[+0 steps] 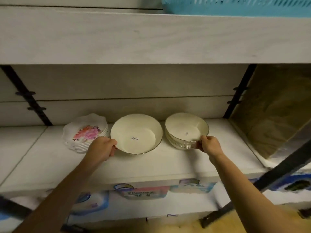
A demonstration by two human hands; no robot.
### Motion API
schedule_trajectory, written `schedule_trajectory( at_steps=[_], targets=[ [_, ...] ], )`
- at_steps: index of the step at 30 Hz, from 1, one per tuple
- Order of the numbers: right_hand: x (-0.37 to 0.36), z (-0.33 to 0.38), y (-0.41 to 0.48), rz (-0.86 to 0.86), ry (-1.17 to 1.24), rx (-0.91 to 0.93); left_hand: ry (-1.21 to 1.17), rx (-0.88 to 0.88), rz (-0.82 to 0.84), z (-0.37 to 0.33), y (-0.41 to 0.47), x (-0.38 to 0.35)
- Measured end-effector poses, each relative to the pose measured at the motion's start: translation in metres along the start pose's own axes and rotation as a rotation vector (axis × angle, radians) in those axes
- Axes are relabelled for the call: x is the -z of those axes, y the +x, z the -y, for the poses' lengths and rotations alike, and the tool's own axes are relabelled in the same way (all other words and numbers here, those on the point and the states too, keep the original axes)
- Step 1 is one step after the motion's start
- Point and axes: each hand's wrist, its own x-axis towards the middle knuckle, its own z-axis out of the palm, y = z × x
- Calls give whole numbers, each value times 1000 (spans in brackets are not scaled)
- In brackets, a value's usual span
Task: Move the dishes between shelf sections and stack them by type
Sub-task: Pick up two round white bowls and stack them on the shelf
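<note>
Your left hand [103, 148] grips the near-left rim of a single cream bowl [136, 134], which is tilted toward you on the pale shelf [168, 162]. Your right hand [209, 145] pinches the near rim of a stack of matching cream bowls [186, 132] just to the right, apart from the single bowl. Each bowl carries a small white sticker on its inside base; the print is too blurred to read. A stack of scalloped floral plates [85, 132] sits just left of the single bowl, behind your left hand. A turquoise slotted basket [235, 6] rests on the shelf above. Packages with unreadable blurred lettering [144, 193] line the level below.
</note>
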Motion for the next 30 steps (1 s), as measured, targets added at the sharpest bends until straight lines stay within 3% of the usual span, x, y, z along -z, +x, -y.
schedule_trajectory(
  at_steps=[8, 13, 25, 30],
  targets=[
    [17, -1, 25, 187, -243, 89, -40, 75, -44, -24, 0, -34],
    [42, -9, 18, 322, -226, 132, -56, 65, -23, -47, 8, -61],
    [90, -21, 2, 319, -154, 121, -126, 51, 136, -90, 37, -167],
    [93, -26, 4, 355, -201, 107, 80, 15, 194, -90, 26, -168]
  ],
)
